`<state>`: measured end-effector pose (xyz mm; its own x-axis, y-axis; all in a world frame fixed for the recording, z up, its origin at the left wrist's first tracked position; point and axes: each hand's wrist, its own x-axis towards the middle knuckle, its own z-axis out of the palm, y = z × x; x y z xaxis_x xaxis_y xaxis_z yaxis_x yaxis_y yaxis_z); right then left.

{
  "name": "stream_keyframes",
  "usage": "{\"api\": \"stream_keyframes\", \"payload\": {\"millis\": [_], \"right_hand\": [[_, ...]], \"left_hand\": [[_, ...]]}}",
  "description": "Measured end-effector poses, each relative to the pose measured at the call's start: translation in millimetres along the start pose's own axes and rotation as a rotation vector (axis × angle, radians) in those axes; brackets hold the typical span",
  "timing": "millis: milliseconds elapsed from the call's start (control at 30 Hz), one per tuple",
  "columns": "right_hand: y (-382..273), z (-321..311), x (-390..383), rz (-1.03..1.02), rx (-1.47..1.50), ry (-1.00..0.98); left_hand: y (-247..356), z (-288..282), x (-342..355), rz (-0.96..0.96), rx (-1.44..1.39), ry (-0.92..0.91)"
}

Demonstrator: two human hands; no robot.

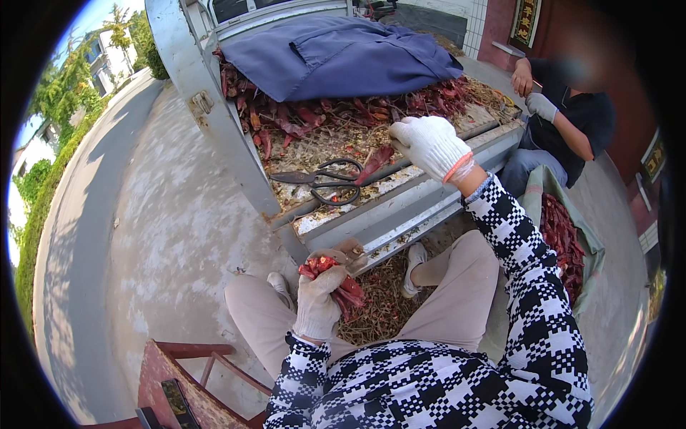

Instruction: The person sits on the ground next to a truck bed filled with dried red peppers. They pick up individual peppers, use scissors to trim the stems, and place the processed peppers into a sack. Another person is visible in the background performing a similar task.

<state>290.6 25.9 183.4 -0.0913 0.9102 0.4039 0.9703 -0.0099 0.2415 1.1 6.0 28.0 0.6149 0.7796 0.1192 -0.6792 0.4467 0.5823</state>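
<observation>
My left hand (318,303), in a white knit glove, is closed around a bunch of dried red chili peppers (348,294) above my lap. Out over the edge of the truck bed (336,227) is my right hand (432,148), also gloved, its fingers curled together. The wide end of a single red chili pepper (374,164) comes right up to those fingertips; I cannot tell whether they grip it. Beside that pepper lie large black-handled scissors (336,181). Farther back, a heap of chili peppers (307,118) shows from under a blue cloth (343,61).
Beyond my right arm stands a pale green sack (532,196) full of red chili peppers. A gloved co-worker (564,129) sits past it. Dry stems (386,300) cover the ground between my feet. A reddish wooden chair (161,382) is at lower left.
</observation>
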Motion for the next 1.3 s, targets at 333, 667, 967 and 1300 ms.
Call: {"api": "stream_keyframes", "payload": {"millis": [333, 667, 967, 1300], "right_hand": [[-96, -18, -76, -0.342, 0.37, 0.074], [-103, 17, -89, -0.214, 0.938, -0.034], [-115, 22, -96, -0.335, 0.642, 0.141], [-136, 25, -107, 0.307, 1.316, -0.138]], "left_hand": [[-5, 16, -4, -0.15, 0.155, 0.043], [-9, 10, 3, -0.066, 0.362, 0.105], [-1, 12, 0, -0.261, 0.435, 0.034], [-20, 6, 0, -0.147, 0.501, 0.113]]}}
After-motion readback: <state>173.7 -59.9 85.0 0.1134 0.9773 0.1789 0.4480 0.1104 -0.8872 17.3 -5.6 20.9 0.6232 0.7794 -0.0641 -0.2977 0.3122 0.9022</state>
